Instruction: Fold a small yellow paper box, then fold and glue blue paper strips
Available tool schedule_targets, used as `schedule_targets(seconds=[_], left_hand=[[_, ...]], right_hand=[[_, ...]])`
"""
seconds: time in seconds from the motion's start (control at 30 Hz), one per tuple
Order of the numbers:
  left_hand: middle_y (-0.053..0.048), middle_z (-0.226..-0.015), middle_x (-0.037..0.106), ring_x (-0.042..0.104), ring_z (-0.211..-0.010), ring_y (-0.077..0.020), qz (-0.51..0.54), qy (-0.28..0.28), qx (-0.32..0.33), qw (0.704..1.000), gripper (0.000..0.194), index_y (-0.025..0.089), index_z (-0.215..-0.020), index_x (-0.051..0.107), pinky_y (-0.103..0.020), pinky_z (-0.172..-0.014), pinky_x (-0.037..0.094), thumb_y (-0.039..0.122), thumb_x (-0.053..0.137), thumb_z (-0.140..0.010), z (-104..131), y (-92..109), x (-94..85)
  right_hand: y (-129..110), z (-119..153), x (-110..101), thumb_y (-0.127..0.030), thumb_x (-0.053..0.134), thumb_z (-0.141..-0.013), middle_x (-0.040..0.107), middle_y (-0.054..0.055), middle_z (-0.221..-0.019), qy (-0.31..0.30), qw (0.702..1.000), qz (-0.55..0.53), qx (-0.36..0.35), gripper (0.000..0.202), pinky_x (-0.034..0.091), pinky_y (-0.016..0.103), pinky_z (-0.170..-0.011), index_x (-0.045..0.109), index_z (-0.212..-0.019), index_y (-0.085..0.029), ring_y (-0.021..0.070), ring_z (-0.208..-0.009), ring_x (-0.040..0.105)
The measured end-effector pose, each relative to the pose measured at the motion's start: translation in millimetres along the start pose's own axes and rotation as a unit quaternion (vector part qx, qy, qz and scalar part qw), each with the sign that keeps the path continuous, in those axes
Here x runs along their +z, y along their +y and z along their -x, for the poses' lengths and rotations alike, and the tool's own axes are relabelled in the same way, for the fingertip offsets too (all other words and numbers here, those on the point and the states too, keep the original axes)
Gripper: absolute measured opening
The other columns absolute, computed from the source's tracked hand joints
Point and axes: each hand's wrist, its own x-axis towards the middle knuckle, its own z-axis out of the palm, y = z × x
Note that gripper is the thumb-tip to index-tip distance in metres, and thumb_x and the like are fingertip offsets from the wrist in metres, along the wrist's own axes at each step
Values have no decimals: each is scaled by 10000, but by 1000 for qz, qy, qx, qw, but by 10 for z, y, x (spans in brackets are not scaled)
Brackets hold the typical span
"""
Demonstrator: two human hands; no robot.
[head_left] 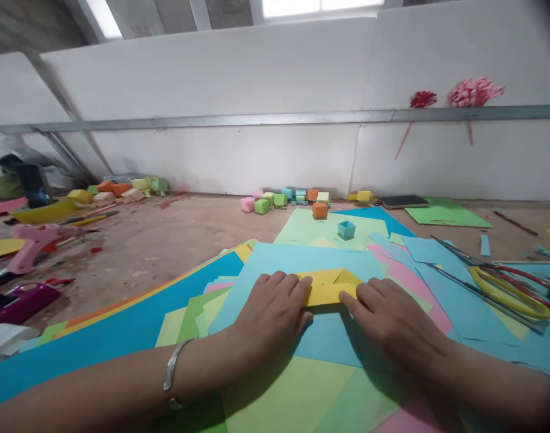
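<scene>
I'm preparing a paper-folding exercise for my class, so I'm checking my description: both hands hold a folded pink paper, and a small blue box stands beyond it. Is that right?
Not quite: the head view shows that the folded paper is yellow, not pink. The left hand and right hand do hold it, and the small blue box stands beyond it.

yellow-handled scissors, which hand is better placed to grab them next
Probably the right hand: the yellow-handled scissors lie on its side, while the left hand is farther off. Both hands touch the folded yellow paper.
</scene>
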Motion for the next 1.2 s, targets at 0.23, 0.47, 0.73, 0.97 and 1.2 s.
schedule_targets(seconds=[0.23,0.47,0.73,0.97,1.2], left_hand=[[-61,-898,587,494,-791,-209,148,66,21,987,91,178,-934,514,-362,-709,440,156,551,-854,77,-8,57],[-32,-929,582,548,-831,-203,299,19,-6,954,600,197,-1249,445,-340,-717,469,185,726,-718,61,22,51],[-25,-811,610,528,-755,-154,285,97,41,953,177,186,-762,573,-284,-664,404,71,484,-862,34,-14,39],[-20,-806,615,493,-711,-180,122,25,84,989,82,186,-819,547,-329,-647,352,118,544,-866,11,-14,101],[-27,-895,600,508,-799,-195,99,0,115,989,116,251,-999,606,-347,-700,342,214,551,-903,37,0,67]], right_hand=[[11,-19,-17,-338,611,-865,616,180,-1114,9,995,-87,48,431,408,421,-746,562,-1200,-70,308,-945,504],[-4,-28,-2,-289,810,-689,627,42,-829,-73,973,-180,122,285,367,317,-649,629,-876,-173,218,-772,493],[-8,-11,-70,-124,519,-904,544,6,-599,79,985,-143,49,300,227,303,-581,542,-610,-177,157,-643,385],[-3,12,17,-117,509,-908,540,2,-579,19,989,-147,23,316,205,311,-576,563,-601,-171,145,-617,386],[-33,17,-17,-289,595,-881,578,33,-704,-17,980,-189,51,259,307,297,-610,585,-649,-174,166,-681,434]])
